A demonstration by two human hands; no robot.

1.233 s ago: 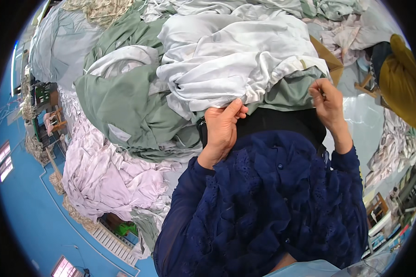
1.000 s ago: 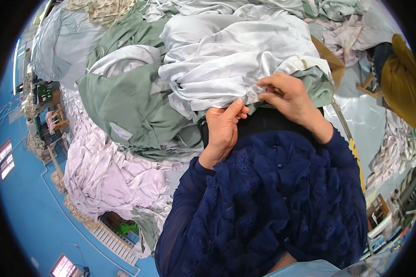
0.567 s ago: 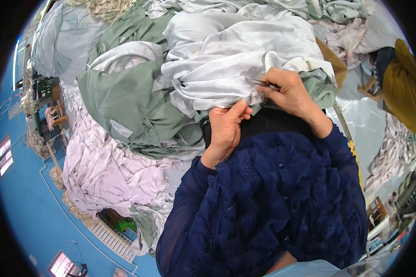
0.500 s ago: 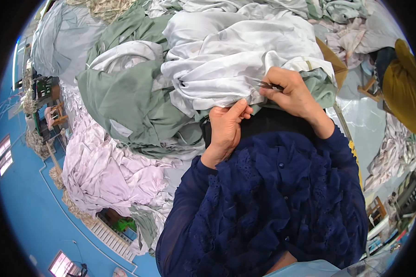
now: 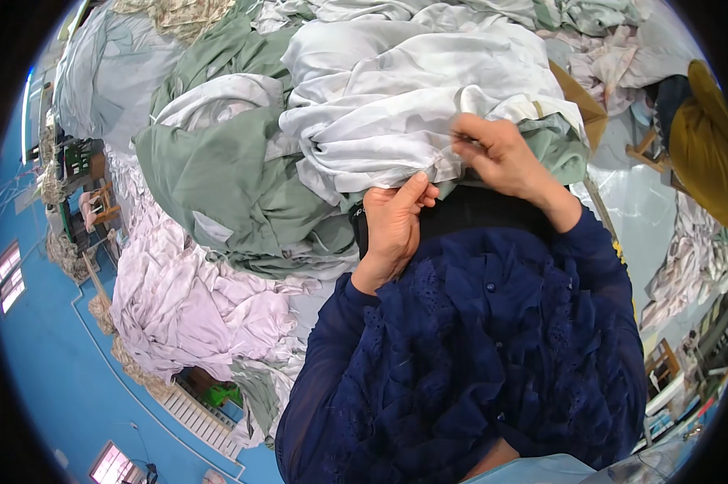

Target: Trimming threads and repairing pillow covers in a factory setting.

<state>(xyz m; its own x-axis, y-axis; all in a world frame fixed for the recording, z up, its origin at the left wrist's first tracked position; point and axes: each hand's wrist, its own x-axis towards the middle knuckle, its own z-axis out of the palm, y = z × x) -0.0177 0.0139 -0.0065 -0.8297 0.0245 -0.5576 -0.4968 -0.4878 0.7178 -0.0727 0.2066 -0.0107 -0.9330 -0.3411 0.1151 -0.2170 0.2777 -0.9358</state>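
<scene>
White cloth (image 5: pixel 364 133) lies bunched in front of me, its near edge pinched between the thumb and fingers of my left hand (image 5: pixel 393 230). Close by on the right, my right hand (image 5: pixel 505 157) is curled just above the cloth. Its fingertips are smeared by motion. A dark gap shows between thumb and fingers, where the small thread snips seen a moment ago were held; their blades cannot be made out now. Green cloth (image 5: pixel 227 173) is heaped left of the white, and more green fabric (image 5: pixel 554 149) shows under it beyond my right hand.
Pale pink cloth (image 5: pixel 202 315) hangs in a pile at lower left, above the blue floor (image 5: pixel 49 363). To the right are a mustard-coloured cloth (image 5: pixel 703 153), a small wooden stool (image 5: pixel 648 153) and a brown cardboard piece (image 5: pixel 582 105). More fabric is piled at the back.
My right hand has lifted slightly up and left, its fingertips blurring, and the snips' blades have dropped out of sight. My left hand keeps its pinch on the cloth edge.
</scene>
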